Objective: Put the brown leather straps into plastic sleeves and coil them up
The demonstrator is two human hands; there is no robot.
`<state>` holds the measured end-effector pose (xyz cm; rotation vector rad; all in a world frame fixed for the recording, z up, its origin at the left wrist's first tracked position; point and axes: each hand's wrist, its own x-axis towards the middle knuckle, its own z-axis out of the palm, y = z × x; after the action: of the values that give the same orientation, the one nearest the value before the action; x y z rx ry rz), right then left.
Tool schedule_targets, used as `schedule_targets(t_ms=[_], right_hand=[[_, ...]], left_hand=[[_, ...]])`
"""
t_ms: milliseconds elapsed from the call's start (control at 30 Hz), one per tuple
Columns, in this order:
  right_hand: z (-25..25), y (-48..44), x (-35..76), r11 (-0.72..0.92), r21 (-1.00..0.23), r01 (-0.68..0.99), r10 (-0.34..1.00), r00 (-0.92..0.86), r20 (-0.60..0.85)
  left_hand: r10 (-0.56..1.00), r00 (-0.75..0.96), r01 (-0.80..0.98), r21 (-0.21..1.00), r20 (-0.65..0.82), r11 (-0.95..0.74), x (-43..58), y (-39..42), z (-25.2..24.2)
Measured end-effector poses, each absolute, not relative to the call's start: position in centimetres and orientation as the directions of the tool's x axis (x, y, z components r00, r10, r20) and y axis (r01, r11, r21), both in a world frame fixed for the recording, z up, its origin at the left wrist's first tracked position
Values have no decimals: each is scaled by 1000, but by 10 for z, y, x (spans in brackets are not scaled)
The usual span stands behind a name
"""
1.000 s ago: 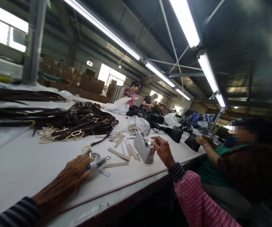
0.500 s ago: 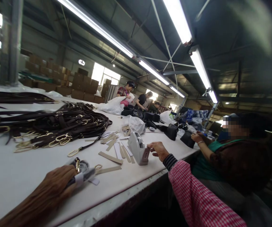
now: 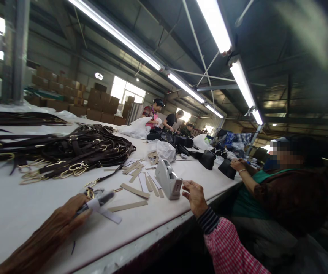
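Observation:
A bundled dark strap [image 3: 106,197] with gold metal rings is gripped in my left hand [image 3: 67,213], low over the table. Round the bundle runs a white paper band [image 3: 93,204]; a white strip [image 3: 111,215] sticks out under it. My right hand [image 3: 194,195] is just off the front edge of a grey tape dispenser [image 3: 168,182], thumb and forefinger pinched together at the tape end. The clear tape itself hardly shows. Beige and white strips [image 3: 135,190] lie scattered between the strap and the dispenser.
A heap of dark straps with gold rings [image 3: 78,152] covers the table's left side. Further back are clear plastic bags [image 3: 165,151] and black bags [image 3: 208,159]. On the right a co-worker in green [image 3: 246,194] handles a black bag. The table's front edge [image 3: 152,236] runs diagonally.
My right hand has drawn back a little from the dispenser, toward me and to the right. My left hand has turned the strap bundle slightly, and more of the white strip shows.

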<state>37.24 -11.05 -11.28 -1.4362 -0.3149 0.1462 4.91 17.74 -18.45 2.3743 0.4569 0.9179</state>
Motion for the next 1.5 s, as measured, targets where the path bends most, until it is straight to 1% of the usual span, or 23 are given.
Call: schedule_targets(t_ms=[133,267,400,467,567,633,733,767,833,933,1167,1300,1367,1500], right_hand=[[-125,-110,369,156,-987,42,332,939,93],[-137,-108,368,167,-983,82,312,941,132],[-148,-118,357,134,-981,143,276,945,176],[-149,-121,346,136,-976,171,295,933,204],[-142,-107,316,155,-971,181,416,880,230],[-134,-85,283,163,-975,152,552,805,217],[-122,-40,223,150,-987,61,776,611,156],[-119,-25,204,144,-989,37,825,548,141],[-116,2,176,142,-990,-23,866,486,113],[-118,28,156,133,-988,-74,878,472,83],[-127,46,156,98,-994,-41,852,519,63],[-130,50,156,70,-995,-70,840,543,21],[-131,52,155,84,-994,-63,839,542,37],[-133,57,151,155,-988,-27,844,524,118]], left_hand=[[537,739,135,692,406,-709,46,166,-165],[581,734,172,731,352,-660,45,165,-155],[588,733,135,774,341,-618,38,159,-145],[576,740,104,786,348,-609,35,154,-139],[578,737,95,793,351,-602,35,148,-134],[584,734,98,796,347,-597,35,147,-132],[586,739,109,800,333,-590,36,146,-133],[584,741,110,799,331,-592,36,146,-134],[583,740,110,795,335,-596,37,147,-136],[600,724,119,795,341,-595,38,148,-138],[628,698,116,811,344,-574,42,149,-143],[640,691,96,835,336,-542,41,148,-142],[633,696,59,852,338,-520,39,148,-141],[629,688,-32,881,362,-472,36,149,-136]])
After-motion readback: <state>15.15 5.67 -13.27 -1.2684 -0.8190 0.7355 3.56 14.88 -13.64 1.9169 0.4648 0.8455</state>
